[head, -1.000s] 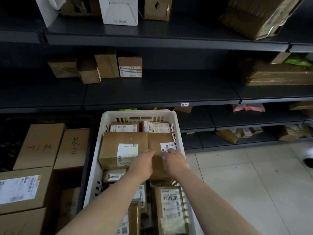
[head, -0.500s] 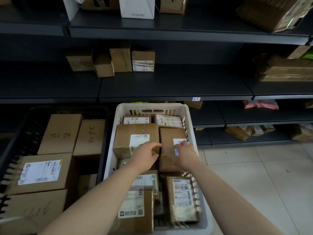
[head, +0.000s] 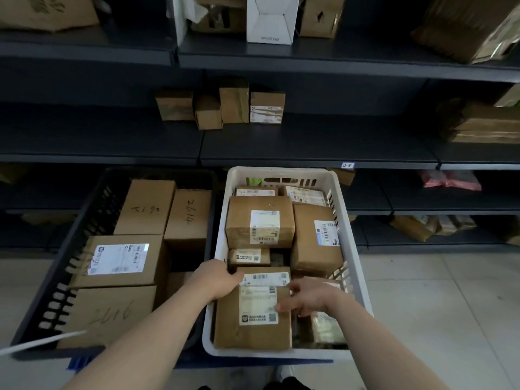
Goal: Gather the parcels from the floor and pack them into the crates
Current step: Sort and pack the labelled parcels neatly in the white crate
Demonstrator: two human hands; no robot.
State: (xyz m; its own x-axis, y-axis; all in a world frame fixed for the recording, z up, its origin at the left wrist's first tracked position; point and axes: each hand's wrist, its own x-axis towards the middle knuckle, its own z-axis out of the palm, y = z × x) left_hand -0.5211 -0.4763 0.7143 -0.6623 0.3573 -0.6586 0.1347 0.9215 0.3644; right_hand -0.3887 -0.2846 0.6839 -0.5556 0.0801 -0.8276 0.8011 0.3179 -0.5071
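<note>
A white crate [head: 222, 220] stands on the floor, packed with several brown cardboard parcels bearing white labels. Nearest me lies a flat labelled parcel [head: 250, 330]. My left hand [head: 215, 280] curls over its far left corner. My right hand [head: 306, 298] lies with spread fingers on the parcel's right edge. Further in are a big labelled box [head: 260, 225] and a tall parcel [head: 315, 240] against the right wall. To the left, a black crate [head: 56, 280] holds larger boxes, some with handwritten numbers.
Dark metal shelves [head: 309, 156] rise just behind both crates, carrying small boxes [head: 266, 106], a white box [head: 271, 18] and a pink bag [head: 450, 181]. Pale floor tiles [head: 436, 305] stretch to the right. A white cord [head: 42, 342] crosses the black crate's near corner.
Both hands have drawn back from the tall parcel at the crate's far right to the flat parcel nearest me. The view has shifted, showing more of the black crate.
</note>
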